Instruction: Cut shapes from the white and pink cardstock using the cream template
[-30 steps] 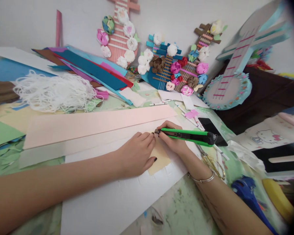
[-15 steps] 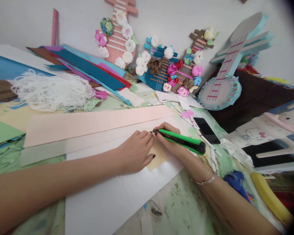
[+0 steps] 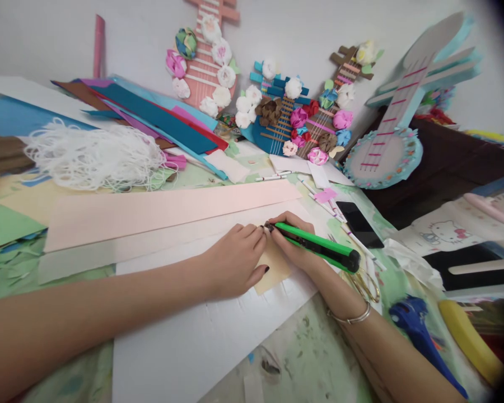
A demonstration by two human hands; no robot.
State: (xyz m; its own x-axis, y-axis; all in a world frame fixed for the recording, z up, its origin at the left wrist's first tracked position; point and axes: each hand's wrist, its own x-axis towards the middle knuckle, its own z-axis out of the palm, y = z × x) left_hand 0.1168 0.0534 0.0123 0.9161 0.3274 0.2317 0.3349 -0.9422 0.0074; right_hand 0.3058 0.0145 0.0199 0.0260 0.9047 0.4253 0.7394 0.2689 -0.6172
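My right hand grips a green utility knife like a pen, its tip down at the top edge of a small tan card piece. My left hand lies flat with fingers together, pressing that card onto a large white foam board. The fingertips of both hands nearly touch at the knife tip. A long pale pink paper strip lies just beyond the hands.
A tangle of white string and stacked coloured paper sheets sit at the back left. Paper guitars with paper flowers lean on the wall. A phone, scissors, pens and a blue glue gun lie to the right.
The knife's rear end dipped and swung slightly toward me while its tip stayed at the card's edge. Both hands hold the same spot; the view shifted a little.
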